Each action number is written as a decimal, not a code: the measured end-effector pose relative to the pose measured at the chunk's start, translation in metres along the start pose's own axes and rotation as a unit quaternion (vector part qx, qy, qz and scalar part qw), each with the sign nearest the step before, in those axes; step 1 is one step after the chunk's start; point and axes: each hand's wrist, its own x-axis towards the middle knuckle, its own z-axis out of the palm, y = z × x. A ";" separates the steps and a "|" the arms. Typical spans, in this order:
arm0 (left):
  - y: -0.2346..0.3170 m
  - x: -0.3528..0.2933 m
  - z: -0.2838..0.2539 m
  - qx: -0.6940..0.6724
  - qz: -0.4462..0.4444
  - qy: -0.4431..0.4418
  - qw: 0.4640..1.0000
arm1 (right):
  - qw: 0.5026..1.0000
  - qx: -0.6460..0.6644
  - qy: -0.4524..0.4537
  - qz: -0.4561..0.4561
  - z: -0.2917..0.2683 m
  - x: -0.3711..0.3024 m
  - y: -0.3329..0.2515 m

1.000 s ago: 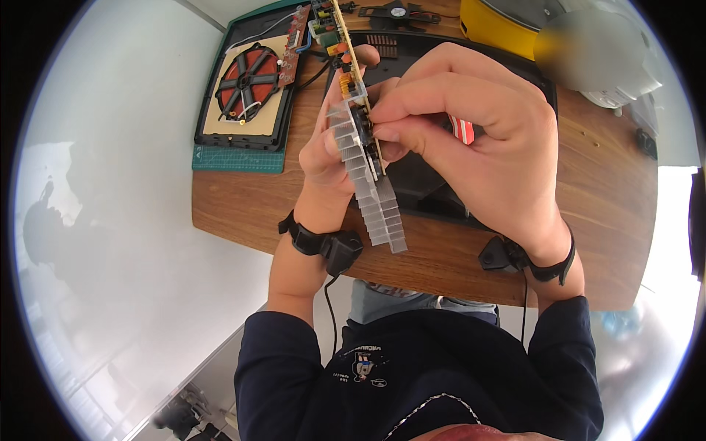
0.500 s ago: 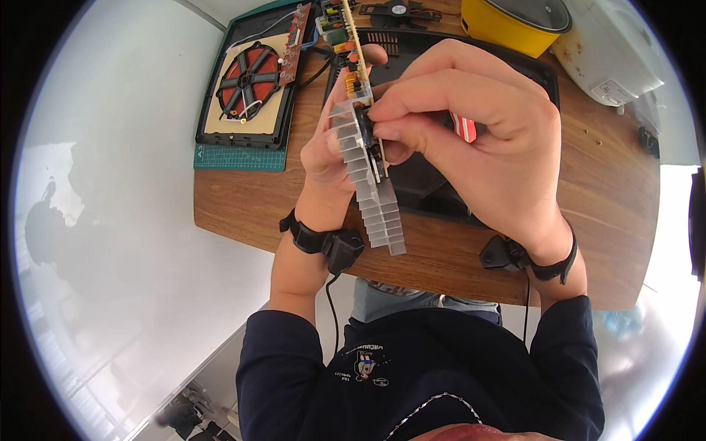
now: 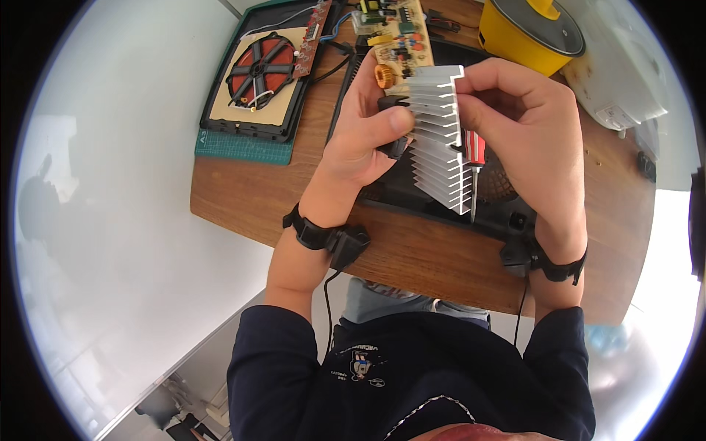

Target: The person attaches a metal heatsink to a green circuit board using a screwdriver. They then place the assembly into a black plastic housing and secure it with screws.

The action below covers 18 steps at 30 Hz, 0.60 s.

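Observation:
My left hand (image 3: 358,140) holds a tan circuit board (image 3: 413,50) with its thumb and fingers. Capacitors, a copper coil (image 3: 384,76) and other small parts stand on it. A finned silver heat sink (image 3: 440,140) is attached at the end nearer me, its fins facing left. At the heat sink's right edge, the thumb and fingers of my right hand (image 3: 531,132) are closed, with the tips partly hidden behind it. Below that hand shows a red and white screwdriver (image 3: 476,153), shaft pointing toward me; whether it lies on the black case or rests against my palm, I cannot tell.
A black plastic case (image 3: 412,207) lies beneath my hands on the wooden table (image 3: 412,250). At left, an opened housing with a red coil (image 3: 258,71) sits on a green cutting mat (image 3: 243,149). A yellow pot (image 3: 515,40) and a white appliance (image 3: 614,81) stand back right.
The circuit board and heat sink have turned from nearly edge-on, showing the board's component side. My right fingers have shifted from the board's middle to the heat sink's right edge. The screwdriver shaft now shows.

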 end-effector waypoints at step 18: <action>-0.001 0.003 0.011 0.060 0.012 0.057 0.996 | 0.998 0.063 -0.021 0.012 -0.017 0.014 0.025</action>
